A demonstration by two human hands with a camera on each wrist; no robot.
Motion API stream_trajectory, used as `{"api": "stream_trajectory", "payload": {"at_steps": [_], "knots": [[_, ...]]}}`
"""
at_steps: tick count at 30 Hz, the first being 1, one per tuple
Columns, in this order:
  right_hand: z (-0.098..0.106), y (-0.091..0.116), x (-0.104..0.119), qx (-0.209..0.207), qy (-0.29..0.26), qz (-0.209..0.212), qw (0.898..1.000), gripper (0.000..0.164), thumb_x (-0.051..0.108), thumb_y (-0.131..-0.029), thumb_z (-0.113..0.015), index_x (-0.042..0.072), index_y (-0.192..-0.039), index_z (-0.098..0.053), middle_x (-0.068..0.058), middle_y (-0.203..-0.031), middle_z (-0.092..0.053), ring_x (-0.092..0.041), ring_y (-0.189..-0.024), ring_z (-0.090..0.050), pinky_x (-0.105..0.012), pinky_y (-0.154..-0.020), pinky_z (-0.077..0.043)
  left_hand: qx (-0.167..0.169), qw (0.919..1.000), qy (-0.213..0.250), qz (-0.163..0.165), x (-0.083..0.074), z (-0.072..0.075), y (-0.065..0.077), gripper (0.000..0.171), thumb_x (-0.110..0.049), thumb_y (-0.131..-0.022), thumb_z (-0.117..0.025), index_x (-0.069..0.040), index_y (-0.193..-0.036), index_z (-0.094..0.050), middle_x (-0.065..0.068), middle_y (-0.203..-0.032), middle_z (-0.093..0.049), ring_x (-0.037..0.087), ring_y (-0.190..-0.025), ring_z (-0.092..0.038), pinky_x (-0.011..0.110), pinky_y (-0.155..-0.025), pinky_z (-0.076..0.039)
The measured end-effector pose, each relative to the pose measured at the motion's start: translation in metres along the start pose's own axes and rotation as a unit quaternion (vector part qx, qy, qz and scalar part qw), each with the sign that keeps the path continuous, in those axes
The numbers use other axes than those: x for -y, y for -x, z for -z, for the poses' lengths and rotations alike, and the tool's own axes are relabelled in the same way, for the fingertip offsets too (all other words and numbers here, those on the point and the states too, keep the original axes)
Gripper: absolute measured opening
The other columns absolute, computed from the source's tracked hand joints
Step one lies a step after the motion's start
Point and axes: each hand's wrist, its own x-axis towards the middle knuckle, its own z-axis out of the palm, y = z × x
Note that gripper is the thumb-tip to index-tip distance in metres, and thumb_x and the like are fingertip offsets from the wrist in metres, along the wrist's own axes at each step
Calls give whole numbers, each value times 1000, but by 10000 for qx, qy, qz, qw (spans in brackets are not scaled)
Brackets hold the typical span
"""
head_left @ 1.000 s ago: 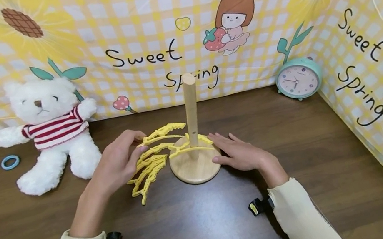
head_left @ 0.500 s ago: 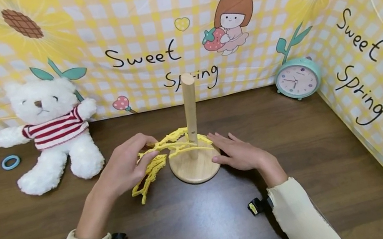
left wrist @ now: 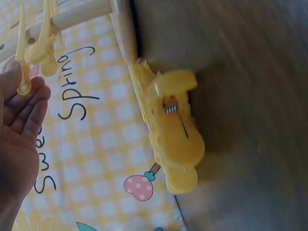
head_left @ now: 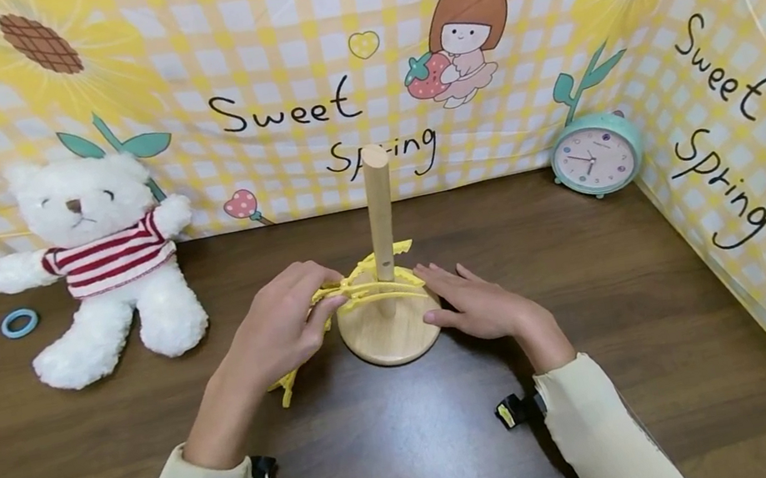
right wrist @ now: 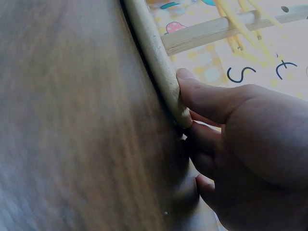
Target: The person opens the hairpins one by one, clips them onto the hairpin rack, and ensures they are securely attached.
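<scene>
A wooden stand with a round base (head_left: 388,338) and an upright post (head_left: 379,206) sits mid-table. A string of yellow plastic clips (head_left: 369,283) drapes round the foot of the post, and its tail (head_left: 286,386) trails onto the table. My left hand (head_left: 284,327) pinches the yellow strands just left of the post. In the left wrist view one large yellow clip (left wrist: 173,139) lies on the table and a clip end touches the fingertips (left wrist: 24,89). My right hand (head_left: 477,303) rests flat on the base's right side. In the right wrist view its thumb (right wrist: 207,98) presses the rim (right wrist: 154,53).
A white teddy bear (head_left: 101,261) in a striped shirt sits at the back left, with a blue ring (head_left: 19,323) beside it. A teal alarm clock (head_left: 596,157) stands at the back right. Yellow checked cloth walls enclose the brown table (head_left: 389,458) on three sides.
My left hand has moved right to the post, bunching the yellow clips against it, so less of the string lies spread on the table. The right hand has stayed on the base.
</scene>
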Motion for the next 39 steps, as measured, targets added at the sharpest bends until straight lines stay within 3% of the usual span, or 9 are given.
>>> {"api": "stream_trajectory", "payload": {"at_steps": [12, 18, 26, 39], "knots": [[0, -1, 0, 25, -23, -9, 10000, 71, 36, -108, -50, 8, -163, -15, -7, -168, -14, -20, -154, -8, -43, -123, 1, 166, 9997, -18, 191, 0, -8, 0, 12, -8, -95, -72, -4, -105, -66, 4, -98, -66, 22, -90, -62, 39, -76, -53], [1, 0, 2, 0, -49, -37, 10000, 69, 34, -107, -53, 9, -162, -19, -10, -167, -17, -23, -154, -8, -46, -123, 1, 488, 9986, -59, 208, -2, -9, -2, 17, -12, -95, -72, -4, -109, -66, 5, -102, -66, 21, -95, -62, 39, -81, -54], [1, 1, 2, 44, -56, -40, 10000, 72, 35, -107, -52, 8, -162, -15, -11, -167, -13, -23, -155, -7, -45, -123, 2, 795, 9956, 43, 493, -1, -9, 1, 24, -19, -99, -69, -4, -117, -64, 6, -110, -66, 22, -102, -62, 43, -88, -54], [-1, -2, -1, -21, -11, -41, 10000, 71, 35, -107, -51, 8, -162, -16, -11, -167, -15, -22, -154, -7, -43, -123, 1, 518, 9978, 206, 357, 2, -10, 2, 28, -18, -94, -75, -4, -116, -67, 6, -110, -68, 21, -99, -65, 41, -84, -56]]}}
